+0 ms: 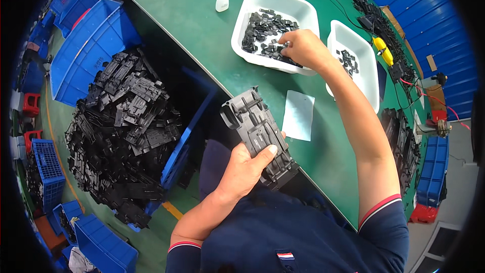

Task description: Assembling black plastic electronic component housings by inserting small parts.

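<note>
My left hand [242, 169] grips a long black moulded plastic housing [256, 127], its thumb lying across the top face. The housing is tilted over the table's near edge, with ribs, slots and a round opening at its far end. Over the white plastic tub [314, 17], my right hand [308, 49] reaches down with curled fingers and thumb close together. Small black plastic parts [265, 26] lie heaped in that tub. Whatever may be between the right fingertips is too small to make out.
On the green table [192, 30] are a white dropper bottle [222, 0], a white sheet [298, 115], and a second white tub [371, 78] with fewer small parts. A large pile of black housings [136, 121] fills a blue crate [91, 50] at left. Cables and a yellow tool [383, 51] lie right.
</note>
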A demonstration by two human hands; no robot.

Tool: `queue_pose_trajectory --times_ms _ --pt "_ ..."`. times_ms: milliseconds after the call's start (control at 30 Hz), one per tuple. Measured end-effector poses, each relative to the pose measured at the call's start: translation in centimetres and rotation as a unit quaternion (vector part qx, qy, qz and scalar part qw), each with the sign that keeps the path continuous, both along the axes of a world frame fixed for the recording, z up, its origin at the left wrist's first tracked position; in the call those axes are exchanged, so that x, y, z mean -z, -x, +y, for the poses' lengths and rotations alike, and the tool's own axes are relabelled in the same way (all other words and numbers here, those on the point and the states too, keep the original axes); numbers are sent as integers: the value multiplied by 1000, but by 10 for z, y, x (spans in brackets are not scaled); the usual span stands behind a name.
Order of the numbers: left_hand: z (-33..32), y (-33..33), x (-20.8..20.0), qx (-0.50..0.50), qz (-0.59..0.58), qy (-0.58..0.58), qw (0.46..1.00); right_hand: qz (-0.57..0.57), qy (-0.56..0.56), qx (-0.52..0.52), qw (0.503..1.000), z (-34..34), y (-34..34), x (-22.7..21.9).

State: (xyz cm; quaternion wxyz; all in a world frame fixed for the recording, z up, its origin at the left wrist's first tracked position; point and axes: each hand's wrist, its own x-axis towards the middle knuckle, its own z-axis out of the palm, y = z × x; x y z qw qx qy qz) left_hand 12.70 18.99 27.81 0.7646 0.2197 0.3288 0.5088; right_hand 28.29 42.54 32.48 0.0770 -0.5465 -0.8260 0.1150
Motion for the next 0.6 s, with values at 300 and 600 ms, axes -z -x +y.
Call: queue_pose_trajectory --times_ms 300,600 --pt "-3 -2 -2 -5 25 -2 1000 168 -73 -6 983 0 -15 3" --pt "-4 -17 2 10 -6 10 1000 404 166 97 894 -120 -75 -20"
